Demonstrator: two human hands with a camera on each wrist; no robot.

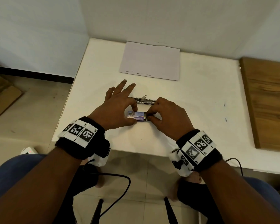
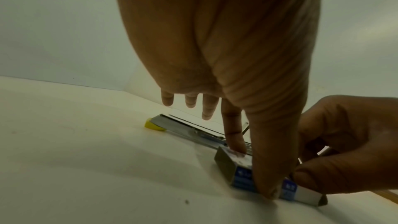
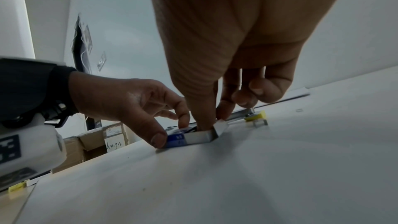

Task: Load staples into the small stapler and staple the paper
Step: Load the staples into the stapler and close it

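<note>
A white table (image 1: 200, 110) stands against a white wall and carries a sheet of paper (image 1: 150, 60) lying flat at its far edge. Nearer the front edge an opened metal stapler (image 1: 144, 101) with a yellow end (image 2: 154, 126) lies flat, and just in front of it sits a small blue staple box (image 1: 136, 116), its inner tray slid partly out to the right. A wooden board (image 1: 267, 102) lies along the table's right side, and a loose strip of staples (image 3: 260, 123) lies beside the stapler.
</note>
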